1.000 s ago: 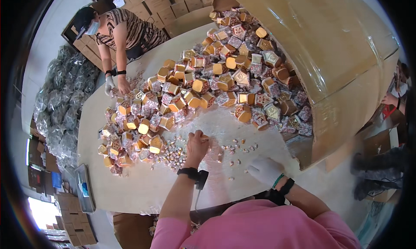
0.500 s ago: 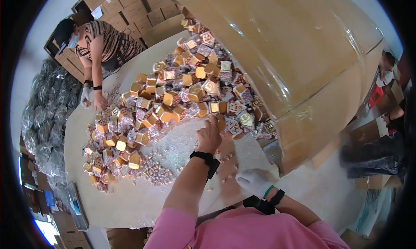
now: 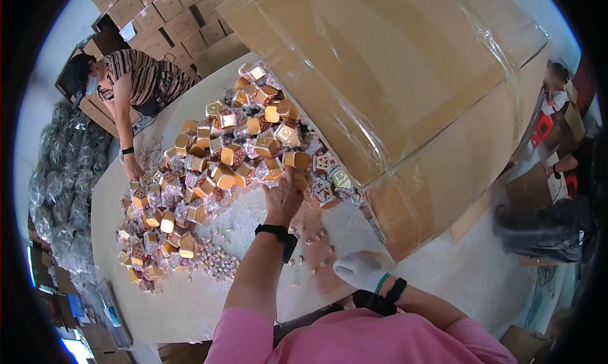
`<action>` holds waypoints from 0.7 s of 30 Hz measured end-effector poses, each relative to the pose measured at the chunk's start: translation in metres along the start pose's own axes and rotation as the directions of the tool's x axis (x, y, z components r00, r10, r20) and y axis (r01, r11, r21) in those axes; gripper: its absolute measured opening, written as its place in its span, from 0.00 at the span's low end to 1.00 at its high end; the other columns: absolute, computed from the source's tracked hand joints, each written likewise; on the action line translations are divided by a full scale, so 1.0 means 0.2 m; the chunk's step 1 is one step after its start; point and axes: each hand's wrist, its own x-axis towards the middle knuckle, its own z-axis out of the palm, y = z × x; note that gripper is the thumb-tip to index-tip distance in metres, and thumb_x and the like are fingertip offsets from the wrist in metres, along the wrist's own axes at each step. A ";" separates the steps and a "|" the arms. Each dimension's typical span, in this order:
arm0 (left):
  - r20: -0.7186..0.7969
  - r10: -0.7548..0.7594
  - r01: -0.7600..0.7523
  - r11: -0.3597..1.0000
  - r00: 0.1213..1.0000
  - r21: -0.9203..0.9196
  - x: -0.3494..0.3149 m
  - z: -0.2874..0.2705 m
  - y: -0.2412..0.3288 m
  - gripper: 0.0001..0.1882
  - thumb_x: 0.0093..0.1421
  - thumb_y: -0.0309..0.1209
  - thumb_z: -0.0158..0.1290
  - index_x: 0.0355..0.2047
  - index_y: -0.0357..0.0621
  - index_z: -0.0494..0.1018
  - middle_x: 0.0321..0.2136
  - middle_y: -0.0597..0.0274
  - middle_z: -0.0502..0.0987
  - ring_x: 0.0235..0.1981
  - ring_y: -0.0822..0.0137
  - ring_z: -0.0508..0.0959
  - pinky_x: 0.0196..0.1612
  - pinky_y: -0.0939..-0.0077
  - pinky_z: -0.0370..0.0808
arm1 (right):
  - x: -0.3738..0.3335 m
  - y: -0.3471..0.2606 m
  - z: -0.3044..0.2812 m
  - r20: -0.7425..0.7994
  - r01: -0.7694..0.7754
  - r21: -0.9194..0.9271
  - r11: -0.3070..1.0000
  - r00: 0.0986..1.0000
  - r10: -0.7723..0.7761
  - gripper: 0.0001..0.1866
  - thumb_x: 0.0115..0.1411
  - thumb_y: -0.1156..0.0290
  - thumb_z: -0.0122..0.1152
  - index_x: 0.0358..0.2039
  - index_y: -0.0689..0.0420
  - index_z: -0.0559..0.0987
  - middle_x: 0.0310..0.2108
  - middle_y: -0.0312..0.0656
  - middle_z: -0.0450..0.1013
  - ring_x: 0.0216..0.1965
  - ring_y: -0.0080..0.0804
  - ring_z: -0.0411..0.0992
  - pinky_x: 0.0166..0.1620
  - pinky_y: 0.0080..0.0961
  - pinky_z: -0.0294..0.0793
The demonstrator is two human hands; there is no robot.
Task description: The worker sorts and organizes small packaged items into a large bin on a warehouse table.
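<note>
A pale table (image 3: 190,300) with a curved edge fills much of the view. Toward one to two o'clock a large brown cardboard carton (image 3: 405,98) juts in at a slant, its surface strapped with shiny clear tape. Stacked cardboard boxes (image 3: 168,22) stand at eleven o'clock, and crinkled silvery-grey plastic bags (image 3: 69,186) are piled at nine. At ten o'clock a co-worker (image 3: 130,79) in a striped top, a dark cap and a face mask leans over the table, one hand down by the heap's edge.

The heap (image 3: 218,158) of gold-and-speckled faceted containers sprawls from eight to eleven o'clock, with its inner end against the carton. A shallow grey tray (image 3: 114,314) sits at eight o'clock.

The wearer's two hands are apart. The bare left hand (image 3: 283,200), just below the dial's centre, points toward twelve with its index finger stretched out to a gold-bottomed container (image 3: 296,159) at the near edge of the heap; whether it grips or merely touches it, I cannot tell. The right hand (image 3: 362,269), in a whitish glove, is at five o'clock, low over the table; whether it is closed on anything cannot be made out.

A black wristband (image 3: 275,232) circles the left wrist. Smallest of all, tiny wrapped pieces (image 3: 218,259) cluster at seven to eight o'clock, with a few scattered between the hands.
</note>
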 end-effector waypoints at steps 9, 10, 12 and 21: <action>0.012 0.029 -0.031 0.979 0.999 0.203 -0.04 0.04 -0.06 0.30 0.63 0.39 0.43 0.65 0.68 0.52 0.59 0.42 0.61 0.39 0.45 0.79 0.53 0.34 0.62 | -0.01 -0.04 -0.05 0.088 -0.060 -0.012 0.998 0.994 0.061 0.13 0.60 0.61 0.50 0.31 0.57 0.77 0.32 0.49 0.75 0.36 0.51 0.73 0.40 0.43 0.71; 0.036 0.006 -0.014 0.979 0.999 0.202 -0.02 0.05 -0.05 0.30 0.63 0.40 0.43 0.66 0.68 0.52 0.60 0.42 0.60 0.41 0.44 0.79 0.53 0.34 0.62 | -0.03 -0.04 -0.06 0.095 -0.091 -0.016 0.996 0.991 0.092 0.13 0.60 0.61 0.50 0.31 0.57 0.77 0.32 0.50 0.74 0.37 0.51 0.73 0.40 0.43 0.71; 0.131 -0.047 0.035 0.995 0.990 0.090 0.00 0.02 -0.06 0.38 0.61 0.45 0.49 0.67 0.70 0.43 0.60 0.42 0.60 0.47 0.43 0.76 0.53 0.34 0.64 | -0.06 -0.02 -0.06 0.073 -0.070 0.011 0.997 0.995 0.069 0.12 0.60 0.61 0.52 0.31 0.56 0.78 0.31 0.48 0.75 0.36 0.51 0.73 0.39 0.43 0.71; -0.188 -0.151 0.076 0.931 0.971 -0.356 -0.09 0.17 -0.28 0.30 0.54 0.29 0.52 0.57 0.47 0.57 0.47 0.42 0.70 0.40 0.39 0.76 0.38 0.47 0.73 | -0.06 0.38 0.40 -0.137 0.021 0.126 0.992 0.991 -0.004 0.12 0.60 0.61 0.50 0.33 0.56 0.76 0.31 0.49 0.75 0.33 0.47 0.74 0.38 0.40 0.71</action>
